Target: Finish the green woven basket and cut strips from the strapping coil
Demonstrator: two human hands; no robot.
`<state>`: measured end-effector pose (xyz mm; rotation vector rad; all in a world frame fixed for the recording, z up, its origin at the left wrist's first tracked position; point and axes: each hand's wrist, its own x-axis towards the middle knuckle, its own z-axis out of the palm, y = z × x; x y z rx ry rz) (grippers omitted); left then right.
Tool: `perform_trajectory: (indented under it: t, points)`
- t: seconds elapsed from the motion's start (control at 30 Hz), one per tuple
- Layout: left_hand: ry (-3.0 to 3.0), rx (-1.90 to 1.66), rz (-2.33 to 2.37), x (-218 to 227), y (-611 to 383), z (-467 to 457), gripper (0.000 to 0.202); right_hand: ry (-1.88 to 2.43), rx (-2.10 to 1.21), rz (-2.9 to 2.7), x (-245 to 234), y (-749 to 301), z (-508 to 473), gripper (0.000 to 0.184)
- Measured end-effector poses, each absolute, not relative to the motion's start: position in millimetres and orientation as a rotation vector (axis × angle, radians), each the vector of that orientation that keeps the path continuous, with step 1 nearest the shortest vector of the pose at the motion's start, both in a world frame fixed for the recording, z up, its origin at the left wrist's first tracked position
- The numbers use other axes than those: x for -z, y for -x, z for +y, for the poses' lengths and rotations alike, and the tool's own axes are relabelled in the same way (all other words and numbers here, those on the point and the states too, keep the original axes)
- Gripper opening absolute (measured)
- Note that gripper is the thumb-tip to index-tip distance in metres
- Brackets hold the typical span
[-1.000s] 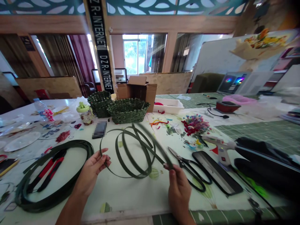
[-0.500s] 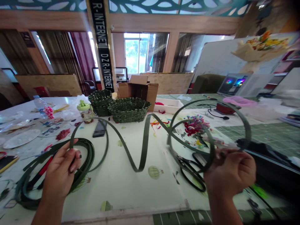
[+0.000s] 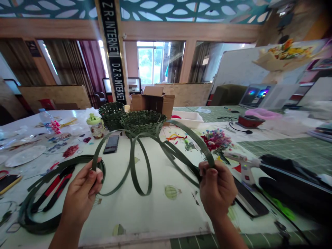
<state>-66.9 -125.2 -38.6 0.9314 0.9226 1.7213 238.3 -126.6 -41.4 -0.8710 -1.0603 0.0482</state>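
Observation:
A long dark green flat strap (image 3: 140, 166) curls in loose loops above the white table (image 3: 155, 211). My left hand (image 3: 81, 193) pinches one end of it at the left, fingers closed. My right hand (image 3: 216, 188) grips the other part of the strap at the right, fingers wrapped round it, with a loop arching over the hand. A coil of more green strap (image 3: 33, 214) lies flat on the table to the left of my left hand, with red-handled pliers (image 3: 53, 188) inside it.
Two woven green baskets (image 3: 141, 121) and a cardboard box (image 3: 153, 100) stand at the back. A phone (image 3: 111, 144), a small jar (image 3: 95, 126), a glue gun (image 3: 241, 160), a black tray (image 3: 249, 200) and colourful craft bits (image 3: 216, 138) lie around. A laptop (image 3: 255, 93) sits far right.
My right hand has come back left and lower with the strap, and the wide loops have drawn closer together. My left hand has shifted slightly right. The scissors are now hidden behind my right hand.

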Motion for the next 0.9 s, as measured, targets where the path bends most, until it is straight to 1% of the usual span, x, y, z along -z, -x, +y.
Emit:
perform_trajectory:
  t: [0.2, 0.37, 0.57, 0.63, 0.7, 0.83, 0.9]
  points:
    - [-0.818, -1.697, 0.885, 37, 61, -125, 0.039, 0.794, -0.084, -1.223, 40, -224, -133, 0.015]
    - [-0.75, -1.591, 0.899, 39, 57, -121, 0.04, 0.888, -0.071, -1.409, 61, -208, -133, 0.011]
    - [-0.747, -1.528, 0.963, 45, 57, -114, 0.041, 0.929, -0.421, -1.705, 90, -186, -141, 0.011]
    - [-0.748, -1.522, 0.969, 47, 58, -113, 0.041, 0.925, -0.478, -1.735, 100, -180, -145, 0.011]
    - [-0.725, -1.538, 0.999, 51, 59, -110, 0.037, 0.934, -0.49, -1.749, 110, -175, -149, 0.012]
    - [-0.634, -1.64, 1.083, 61, 58, -102, 0.019, 0.995, -0.526, -1.776, 125, -171, -154, 0.015]
    - [-0.612, -1.631, 1.073, 65, 56, -99, 0.014, 0.997, -0.551, -1.816, 127, -171, -156, 0.015]
